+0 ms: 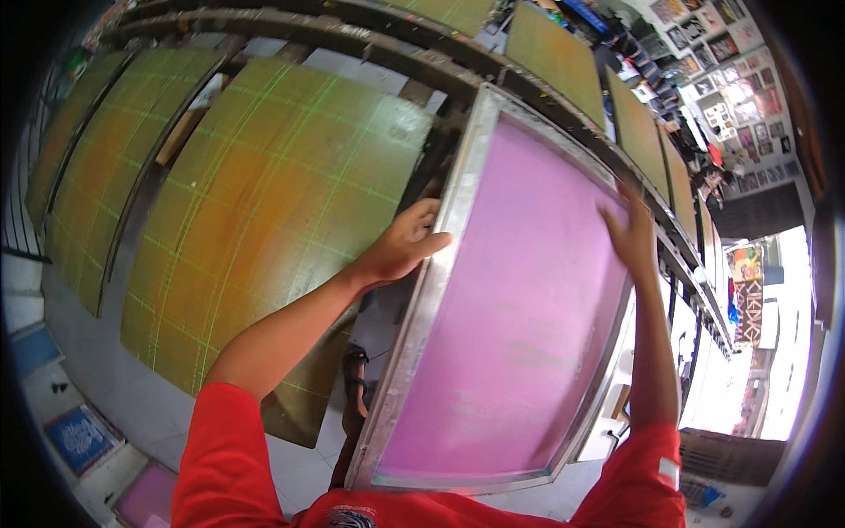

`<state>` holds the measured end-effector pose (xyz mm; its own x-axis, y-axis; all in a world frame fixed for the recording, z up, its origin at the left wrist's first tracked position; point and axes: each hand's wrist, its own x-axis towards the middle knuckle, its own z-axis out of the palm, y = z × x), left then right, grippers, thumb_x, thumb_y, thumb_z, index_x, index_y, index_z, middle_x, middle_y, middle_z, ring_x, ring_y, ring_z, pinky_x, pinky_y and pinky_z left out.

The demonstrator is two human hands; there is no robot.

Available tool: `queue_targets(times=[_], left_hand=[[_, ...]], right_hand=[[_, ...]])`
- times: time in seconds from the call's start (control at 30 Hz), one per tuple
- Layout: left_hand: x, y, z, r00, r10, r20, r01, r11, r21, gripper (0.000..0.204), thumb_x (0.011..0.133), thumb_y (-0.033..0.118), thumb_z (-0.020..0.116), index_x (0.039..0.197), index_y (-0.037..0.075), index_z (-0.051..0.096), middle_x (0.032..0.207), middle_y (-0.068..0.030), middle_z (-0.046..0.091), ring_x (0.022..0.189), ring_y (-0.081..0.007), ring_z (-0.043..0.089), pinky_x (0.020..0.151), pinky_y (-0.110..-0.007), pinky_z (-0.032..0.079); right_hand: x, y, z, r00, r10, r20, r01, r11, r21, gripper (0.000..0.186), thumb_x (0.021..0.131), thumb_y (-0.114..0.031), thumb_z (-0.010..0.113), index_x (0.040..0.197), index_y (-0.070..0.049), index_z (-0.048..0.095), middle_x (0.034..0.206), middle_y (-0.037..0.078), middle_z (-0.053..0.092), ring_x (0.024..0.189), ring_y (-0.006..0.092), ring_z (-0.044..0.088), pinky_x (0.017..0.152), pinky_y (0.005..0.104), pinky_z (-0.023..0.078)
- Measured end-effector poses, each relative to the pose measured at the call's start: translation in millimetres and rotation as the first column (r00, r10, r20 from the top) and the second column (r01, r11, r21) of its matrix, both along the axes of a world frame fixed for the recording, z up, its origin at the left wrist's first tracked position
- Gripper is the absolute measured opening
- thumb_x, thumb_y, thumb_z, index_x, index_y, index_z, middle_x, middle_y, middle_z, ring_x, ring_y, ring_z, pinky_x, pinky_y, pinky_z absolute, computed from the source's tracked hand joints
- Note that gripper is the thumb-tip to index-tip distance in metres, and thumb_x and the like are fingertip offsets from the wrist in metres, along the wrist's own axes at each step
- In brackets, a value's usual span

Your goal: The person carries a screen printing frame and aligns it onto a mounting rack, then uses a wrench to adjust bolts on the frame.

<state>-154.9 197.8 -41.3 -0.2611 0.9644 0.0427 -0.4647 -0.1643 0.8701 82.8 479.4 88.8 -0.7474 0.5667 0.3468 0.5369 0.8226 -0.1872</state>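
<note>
Our left hand (418, 236) is curled on the left rail of a printing screen (519, 299), thumb over the near face, fingers bent at the outer side, their tips partly hidden. Our right hand (629, 231) is partly closed around the opposite rail, thumb toward the mesh; its fingers are blurred, so we can't tell exactly how they wrap. Both hands have hold of the screen.

The screen is in front of our body, tilted, lower edge close to our red shirt (422, 510); we can't tell if they touch. It has a scuffed silver metal frame (426, 299) around pink-purple mesh with faint pale smudges in the lower half.

Just left: a large green-and-orange board (273, 202) with bright green grid lines, slanted. More similar boards (123, 167) stand farther left. A foot in a dark sandal (356, 374) shows between the large board and the screen, on pale floor tiles.

Past the screen's top, a long dark beam (370, 57) runs across, with another row of boards (554, 57) beyond. Lower left, a blue panel with white marking (81, 440) and a pink panel (148, 493). Upper right, a wall covered in small pictures (735, 75).
</note>
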Motion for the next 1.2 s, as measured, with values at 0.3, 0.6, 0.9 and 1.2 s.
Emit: queue_targets(times=[0.3, 0.6, 0.9, 1.2], left_hand=[[8.9, 11.0, -21.4, 0.999, -0.005, -0.038, 0.001, 0.995, -0.095, 0.041, 0.092, 0.013, 0.060, 0.128, 0.000, 0.046, 0.110, -0.0120, 0.064, 0.099, -0.0177, 0.063, 0.087, -0.033, 0.050], [21.2, 8.2, 36.9, 0.984, 0.037, -0.175, -0.073, 0.976, -0.203, 0.039, 0.093, 0.015, 0.057, 0.126, -0.003, 0.047, 0.109, -0.0125, 0.062, 0.095, -0.0165, 0.063, 0.084, -0.033, 0.051], [46.1, 2.1, 258.6, 0.618, 0.391, -0.682, -0.633, 0.762, -0.138, 0.036, 0.094, 0.032, 0.062, 0.109, -0.001, 0.059, 0.085, -0.0075, 0.063, 0.069, -0.0146, 0.058, 0.061, -0.032, 0.049], [68.3, -77.4, 604.8, -0.209, 0.417, -0.885, -0.513, 0.723, 0.462, 0.053, 0.093, 0.052, 0.054, 0.099, 0.000, 0.060, 0.066, -0.0025, 0.055, 0.053, -0.0106, 0.053, 0.050, -0.033, 0.046]], right_hand=[[311.9, -216.3, -72.5, 0.640, -0.619, 0.456, 0.741, 0.340, -0.579, 0.085, 0.082, -0.047, 0.067, 0.141, 0.006, 0.035, 0.128, 0.031, 0.054, 0.120, 0.0417, 0.053, 0.103, 0.0432, 0.040], [309.3, -252.5, -71.9, 0.577, -0.814, 0.073, 0.696, 0.442, -0.566, 0.060, 0.085, -0.021, 0.066, 0.134, 0.006, 0.043, 0.118, 0.032, 0.058, 0.114, 0.0435, 0.056, 0.097, 0.0440, 0.043], [296.6, -267.1, -4.6, 0.667, -0.666, -0.335, 0.391, 0.695, -0.604, 0.057, 0.087, -0.012, 0.063, 0.136, 0.006, 0.040, 0.123, 0.028, 0.056, 0.117, 0.0360, 0.056, 0.098, 0.0407, 0.043], [213.6, -303.2, 44.5, 0.760, -0.221, -0.612, -0.565, 0.241, -0.789, 0.073, 0.090, -0.015, 0.064, 0.147, 0.002, 0.022, 0.140, 0.023, 0.043, 0.124, 0.0263, 0.051, 0.101, 0.0364, 0.043]])
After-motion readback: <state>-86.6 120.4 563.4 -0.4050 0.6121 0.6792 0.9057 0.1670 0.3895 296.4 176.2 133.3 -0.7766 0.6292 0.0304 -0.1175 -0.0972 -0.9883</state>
